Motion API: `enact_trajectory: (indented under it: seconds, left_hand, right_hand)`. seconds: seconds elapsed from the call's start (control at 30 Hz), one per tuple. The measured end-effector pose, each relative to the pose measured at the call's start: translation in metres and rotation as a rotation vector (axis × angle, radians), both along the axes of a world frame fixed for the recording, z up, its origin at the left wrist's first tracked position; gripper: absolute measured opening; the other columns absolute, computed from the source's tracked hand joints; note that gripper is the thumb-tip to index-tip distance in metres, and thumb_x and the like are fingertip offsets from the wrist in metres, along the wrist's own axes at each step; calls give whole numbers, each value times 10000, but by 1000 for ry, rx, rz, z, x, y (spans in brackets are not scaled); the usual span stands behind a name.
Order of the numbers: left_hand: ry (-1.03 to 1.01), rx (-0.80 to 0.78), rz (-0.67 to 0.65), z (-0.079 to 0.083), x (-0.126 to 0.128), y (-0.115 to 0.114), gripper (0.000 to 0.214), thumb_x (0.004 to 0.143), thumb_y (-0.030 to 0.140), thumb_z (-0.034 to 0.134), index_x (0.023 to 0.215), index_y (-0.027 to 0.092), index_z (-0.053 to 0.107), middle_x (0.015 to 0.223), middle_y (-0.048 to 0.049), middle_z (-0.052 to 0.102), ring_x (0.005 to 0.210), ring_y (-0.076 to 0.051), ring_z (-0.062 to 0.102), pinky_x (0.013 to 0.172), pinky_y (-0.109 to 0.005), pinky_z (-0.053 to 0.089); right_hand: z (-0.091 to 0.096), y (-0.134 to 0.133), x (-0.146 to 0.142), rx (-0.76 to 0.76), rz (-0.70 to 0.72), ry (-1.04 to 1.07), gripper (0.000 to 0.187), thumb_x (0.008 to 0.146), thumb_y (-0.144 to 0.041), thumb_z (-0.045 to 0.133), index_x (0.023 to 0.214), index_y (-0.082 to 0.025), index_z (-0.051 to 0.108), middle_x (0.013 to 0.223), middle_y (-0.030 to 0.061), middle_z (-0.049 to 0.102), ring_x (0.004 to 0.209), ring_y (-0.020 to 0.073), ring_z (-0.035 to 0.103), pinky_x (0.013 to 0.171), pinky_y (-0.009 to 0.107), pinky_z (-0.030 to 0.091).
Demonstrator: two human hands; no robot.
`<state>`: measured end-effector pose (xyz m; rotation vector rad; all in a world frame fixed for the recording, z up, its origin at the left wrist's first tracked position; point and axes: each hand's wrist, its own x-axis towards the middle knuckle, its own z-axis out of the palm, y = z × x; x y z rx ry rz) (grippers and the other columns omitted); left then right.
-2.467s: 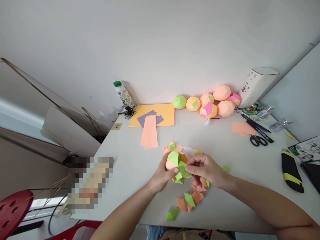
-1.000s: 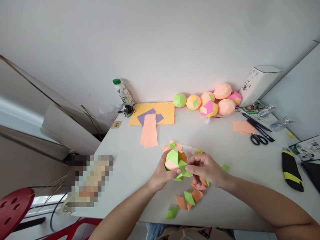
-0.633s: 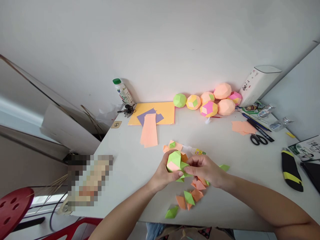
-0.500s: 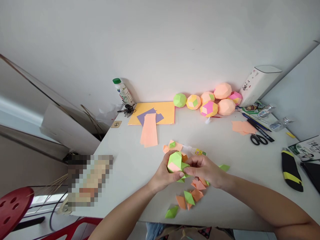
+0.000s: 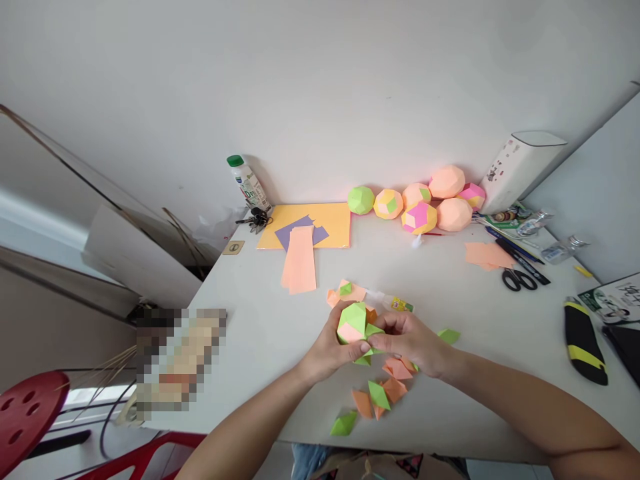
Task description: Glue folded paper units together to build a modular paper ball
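Observation:
A partly built paper ball (image 5: 353,321), mostly green with a peach face, is held above the table. My left hand (image 5: 334,348) wraps around its left side, thumb along the bottom. With thumb and fingers pinched, my right hand (image 5: 407,339) grips a green paper flap (image 5: 374,339) on the ball's right side. Below the hands lie folded orange pieces (image 5: 395,389) and green pieces (image 5: 379,395). Another green piece (image 5: 344,423) rests closer to the table's front edge. Behind the ball is a glue tube (image 5: 400,304) with a yellow label.
Finished paper balls (image 5: 419,217) line the wall. Peach strips (image 5: 302,260) lie on purple paper (image 5: 320,233) and a yellow sheet (image 5: 335,220). Scissors (image 5: 519,279), pens (image 5: 523,260) and a black-yellow cutter case (image 5: 585,343) are at right. A bottle (image 5: 247,183) stands at back left.
Both hands keep nearly the same hold on the ball and its flap. The whole view has shifted very slightly; nothing is let go.

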<state>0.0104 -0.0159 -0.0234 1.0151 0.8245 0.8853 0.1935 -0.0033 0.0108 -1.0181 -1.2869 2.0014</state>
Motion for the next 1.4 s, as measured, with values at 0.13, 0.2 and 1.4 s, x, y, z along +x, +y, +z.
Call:
enact_trajectory:
  seconds: [0.13, 0.2, 1.4]
  left_hand:
    - [-25, 18, -26, 0, 1, -1, 679, 656, 346, 772, 1219, 251, 404, 1041, -57, 562, 913, -213, 550, 762, -340, 452]
    - [-30, 21, -34, -1, 0, 0, 672, 667, 352, 764, 1223, 251, 401, 1050, -56, 551, 915, -205, 544, 766, -332, 449]
    - [376, 723, 431, 4, -6, -15, 185, 836, 265, 565, 663, 200, 568, 542, 15, 499, 543, -124, 478, 551, -276, 385]
  right_hand:
    - [-2, -1, 0, 24, 7, 16, 279, 722, -372, 707, 614, -152, 572, 584, -40, 420, 561, 84, 387, 527, 230, 312]
    - [-2, -1, 0, 24, 2, 0, 273, 722, -364, 704, 614, -151, 572, 579, -40, 421, 555, 84, 385, 522, 231, 305]
    - [-4, 1, -2, 23, -335, 121, 239, 779, -382, 655, 689, -172, 583, 674, -8, 516, 630, 121, 446, 589, 269, 357]
